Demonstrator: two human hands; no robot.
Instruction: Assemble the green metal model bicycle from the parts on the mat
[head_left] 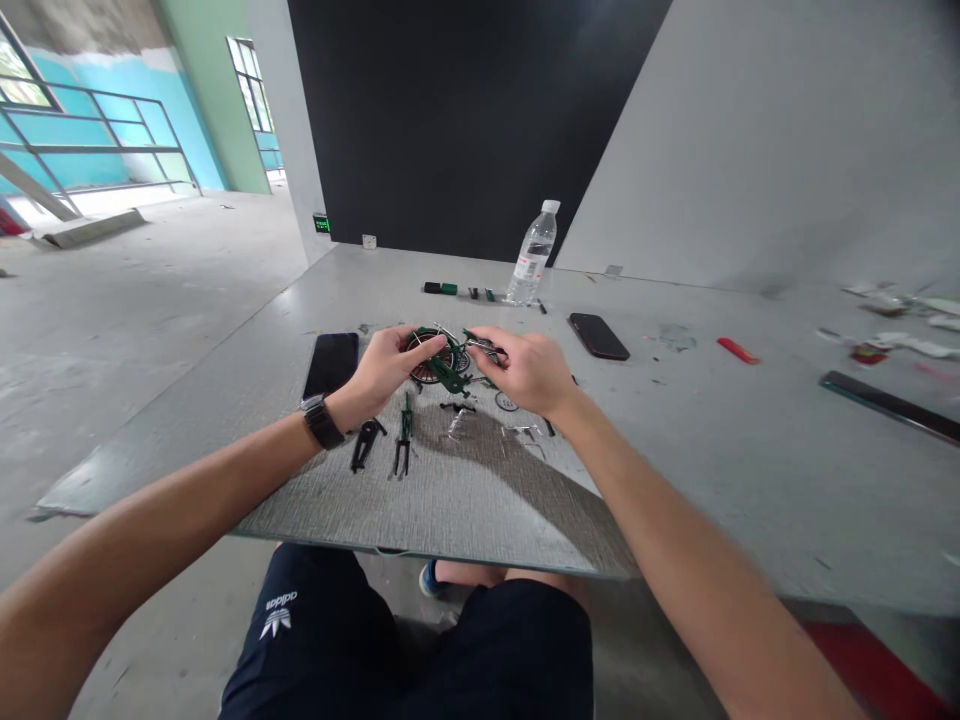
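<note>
A green miniature bicycle frame (pixel 452 380) with a black-rimmed spoked wheel (pixel 429 358) is held just above the table. My left hand (pixel 390 365) is closed on it from the left, thumb across the wheel. My right hand (pixel 529 365) pinches a thin, silver-and-dark piece (pixel 486 348) at the frame's right side; its exact kind is partly hidden by the fingers. In front of the hands lie a green and black fork (pixel 403 440), a black part (pixel 366 444), a small black piece (pixel 457 407), a small spoked ring (pixel 507 401) and several silver bits (pixel 525 433).
A dark phone (pixel 331 365) lies left of my hands, another phone (pixel 598 336) to the right. Behind stand a water bottle (pixel 534 255) and small green-black pieces (pixel 440 288). A red object (pixel 739 350) and a long dark bar (pixel 889 400) lie further right. The table's front edge (pixel 450 560) is near my lap.
</note>
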